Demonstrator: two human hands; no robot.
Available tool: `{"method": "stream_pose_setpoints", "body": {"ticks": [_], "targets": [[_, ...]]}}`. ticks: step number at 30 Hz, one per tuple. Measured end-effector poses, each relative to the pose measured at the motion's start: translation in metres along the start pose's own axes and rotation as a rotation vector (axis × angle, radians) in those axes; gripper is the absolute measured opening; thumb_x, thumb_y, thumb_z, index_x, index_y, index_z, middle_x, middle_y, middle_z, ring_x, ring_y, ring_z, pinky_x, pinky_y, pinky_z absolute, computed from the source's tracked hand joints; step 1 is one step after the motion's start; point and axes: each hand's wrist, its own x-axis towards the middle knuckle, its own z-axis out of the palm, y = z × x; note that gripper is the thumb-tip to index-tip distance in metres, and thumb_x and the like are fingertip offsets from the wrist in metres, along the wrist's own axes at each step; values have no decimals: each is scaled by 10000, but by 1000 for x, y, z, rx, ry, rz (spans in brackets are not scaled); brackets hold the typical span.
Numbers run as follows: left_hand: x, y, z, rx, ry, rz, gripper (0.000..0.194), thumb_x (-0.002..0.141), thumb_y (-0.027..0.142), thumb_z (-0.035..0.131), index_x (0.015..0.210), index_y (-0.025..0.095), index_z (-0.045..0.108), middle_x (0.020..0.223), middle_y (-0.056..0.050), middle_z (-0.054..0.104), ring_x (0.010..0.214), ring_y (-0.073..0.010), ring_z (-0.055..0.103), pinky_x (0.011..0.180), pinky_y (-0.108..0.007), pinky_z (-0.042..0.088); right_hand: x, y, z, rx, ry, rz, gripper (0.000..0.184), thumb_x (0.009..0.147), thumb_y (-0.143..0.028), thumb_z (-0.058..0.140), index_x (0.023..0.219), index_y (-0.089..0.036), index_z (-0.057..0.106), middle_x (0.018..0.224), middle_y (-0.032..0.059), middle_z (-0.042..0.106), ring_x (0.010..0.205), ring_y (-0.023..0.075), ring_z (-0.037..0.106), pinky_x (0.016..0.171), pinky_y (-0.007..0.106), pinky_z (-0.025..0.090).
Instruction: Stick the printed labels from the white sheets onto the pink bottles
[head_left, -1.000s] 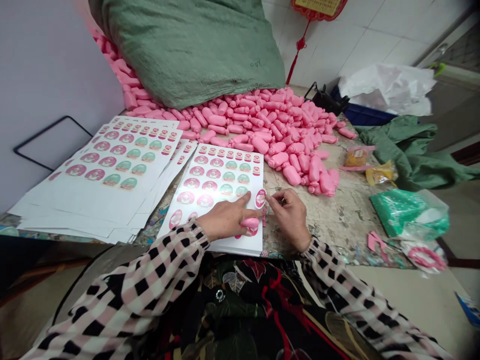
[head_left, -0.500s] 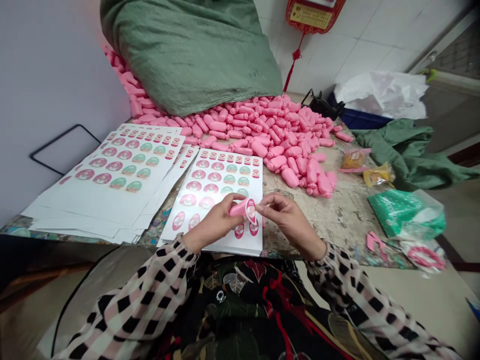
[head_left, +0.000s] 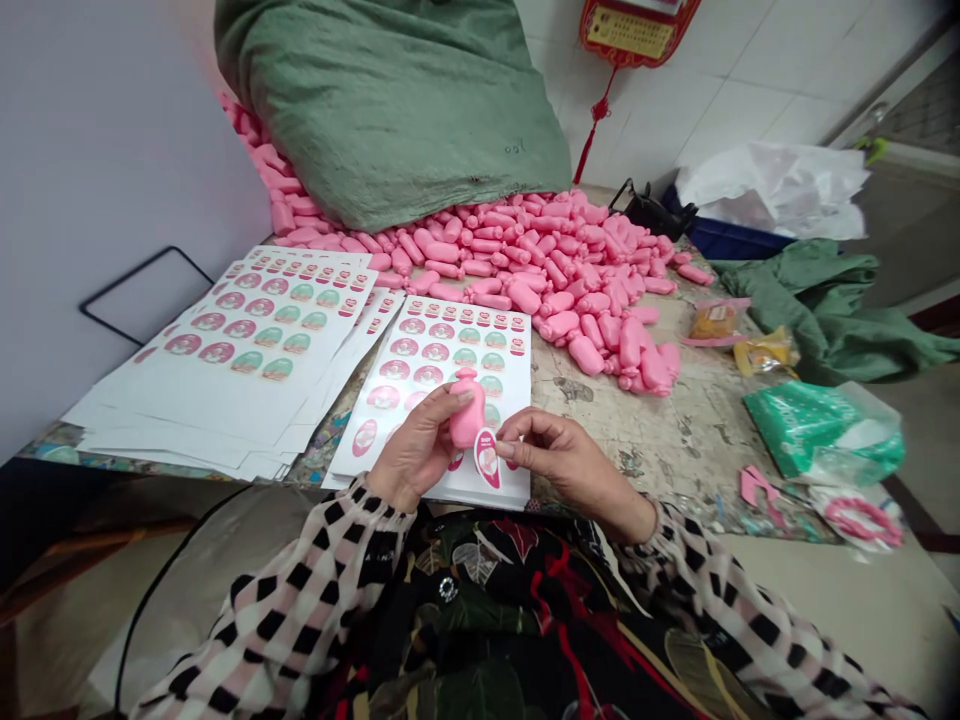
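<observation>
White tiles point(head_left: 720, 95) back a stained worktop point(head_left: 697, 430), where a big green sack point(head_left: 405, 110) rests on a heap of pink bottles point(head_left: 555, 272). 2 piles of sticker sheets point(head_left: 176, 412) lie nearer. Over the smaller pile point(head_left: 386, 372), the fingers of the left hand point(head_left: 418, 442) grip 1 upright bottle point(head_left: 468, 415); those of the right hand point(head_left: 576, 462) pinch an oval label point(head_left: 487, 456) beside its base, whether touching I cannot tell.

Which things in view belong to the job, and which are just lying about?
In the job:
- pink bottle (left hand)
- sticker (right hand)
- sticker sheet
- bottle pile

Apparently just lying about:
- green packet
- yellow packet
- pink ring
- green cloth
</observation>
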Motion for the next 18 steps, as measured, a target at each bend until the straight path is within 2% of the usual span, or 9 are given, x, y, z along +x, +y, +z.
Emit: {"method": "stream_pose_setpoints", "body": {"ticks": [3, 5, 10, 13, 15, 18], "targets": [[-3, -1, 4, -121, 24, -88, 204, 749, 209, 653, 927, 176, 558, 754, 5, 609, 621, -116, 600, 565, -242, 500, 0, -6, -1, 20, 32, 30, 208, 742, -377, 688, 745, -186, 605, 691, -30, 590, 629, 97, 513, 627, 248, 419], [-5, -4, 6, -143, 0, -148, 200, 772, 219, 636, 948, 183, 549, 799, -14, 622, 647, -135, 612, 560, -267, 511, 0, -8, -2, -6, 79, 6, 210, 740, -377, 688, 733, -186, 601, 681, -30, 588, 603, 96, 510, 608, 249, 419], [-9, -10, 6, -152, -124, -156, 292, 840, 364, 564, 1086, 207, 548, 827, -26, 609, 617, -134, 594, 500, -262, 504, 4, -4, -4, -118, 189, -55, 194, 763, -372, 665, 744, -188, 609, 673, -17, 604, 597, 110, 523, 595, 256, 422], [-9, -10, 6, -213, -188, -209, 361, 879, 466, 448, 1112, 206, 541, 866, -53, 619, 676, -165, 620, 589, -337, 540, 5, 1, -4, -218, 247, -90, 185, 769, -369, 659, 749, -189, 621, 710, -3, 623, 638, 124, 538, 611, 259, 428], [-10, -9, 7, -237, -212, -243, 374, 894, 468, 409, 1127, 204, 533, 913, -75, 630, 747, -199, 640, 658, -394, 545, 6, 2, -4, -256, 275, -103, 182, 779, -370, 646, 761, -190, 628, 732, 5, 636, 658, 133, 547, 622, 264, 436], [-11, -8, 10, -259, -213, -247, 361, 909, 426, 399, 1156, 196, 526, 937, -86, 638, 772, -203, 644, 671, -390, 544, 6, 2, -2, -296, 314, -117, 180, 788, -372, 634, 769, -193, 632, 743, 11, 646, 661, 138, 556, 621, 266, 440]]}}
